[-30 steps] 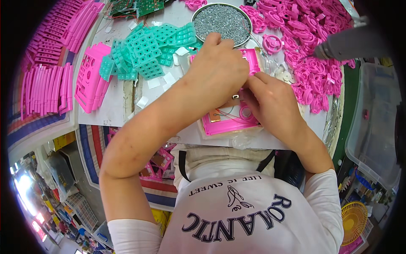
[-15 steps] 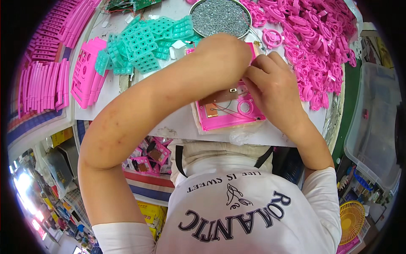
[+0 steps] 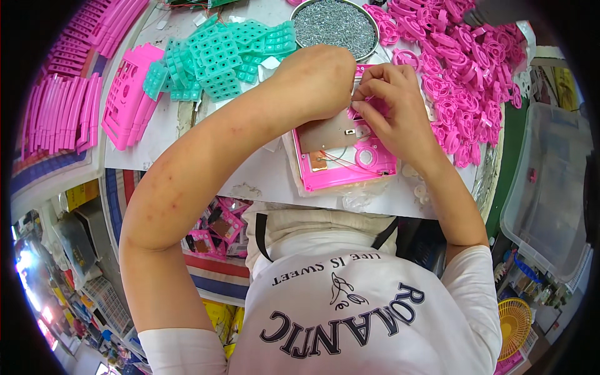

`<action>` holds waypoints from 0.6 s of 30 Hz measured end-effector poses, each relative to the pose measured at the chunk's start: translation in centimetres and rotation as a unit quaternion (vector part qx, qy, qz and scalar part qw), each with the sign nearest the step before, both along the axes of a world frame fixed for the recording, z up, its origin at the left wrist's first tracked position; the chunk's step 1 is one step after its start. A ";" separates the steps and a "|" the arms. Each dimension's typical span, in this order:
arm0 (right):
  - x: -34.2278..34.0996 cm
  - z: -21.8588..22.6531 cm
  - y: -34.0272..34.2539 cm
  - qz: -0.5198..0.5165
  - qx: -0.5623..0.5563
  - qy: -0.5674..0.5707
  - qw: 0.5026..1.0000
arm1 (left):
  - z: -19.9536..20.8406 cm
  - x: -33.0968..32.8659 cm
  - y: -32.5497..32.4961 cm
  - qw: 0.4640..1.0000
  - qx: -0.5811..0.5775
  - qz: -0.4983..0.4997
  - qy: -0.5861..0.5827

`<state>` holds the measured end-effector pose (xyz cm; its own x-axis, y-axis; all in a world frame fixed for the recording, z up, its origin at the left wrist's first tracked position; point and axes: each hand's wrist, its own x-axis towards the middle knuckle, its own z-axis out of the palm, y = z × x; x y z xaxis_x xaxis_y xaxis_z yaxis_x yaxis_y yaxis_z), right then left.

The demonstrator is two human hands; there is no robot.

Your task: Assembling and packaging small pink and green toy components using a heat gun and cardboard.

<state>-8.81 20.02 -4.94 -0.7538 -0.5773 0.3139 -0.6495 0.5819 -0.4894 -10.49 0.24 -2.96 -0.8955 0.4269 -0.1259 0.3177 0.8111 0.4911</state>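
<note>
A pink plastic housing [image 3: 322,182] lies on the table in front of me, with a brown circuit board [image 3: 322,136] and thin red and green wires inside it. Over its far part, my left hand [image 3: 326,78] is bent inward, its fingers hidden behind the back of the hand and wrist. My right hand [image 3: 395,106] reaches in over the housing's right side, thumb and fingers drawn together in a pinch close to the left hand. What sits between those fingertips is too small to make out.
Beyond the hands stands a round tray of small metal screws [image 3: 337,28]. Teal rubber keypads [image 3: 215,59] are heaped left of it, pink ring-shaped parts [image 3: 459,75] right. Pink panels [image 3: 128,100] stand at the left. A clear plastic bin [image 3: 544,187] is beyond the table's right edge.
My left hand has shifted slightly left, and my right hand a little up and left. More of the circuit board shows. A dark object has appeared at the upper right.
</note>
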 end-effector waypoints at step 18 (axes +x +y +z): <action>2.3 0.6 1.0 0.082 0.070 0.069 0.992 | 0.5 -2.2 -0.5 0.966 -0.079 -0.238 0.062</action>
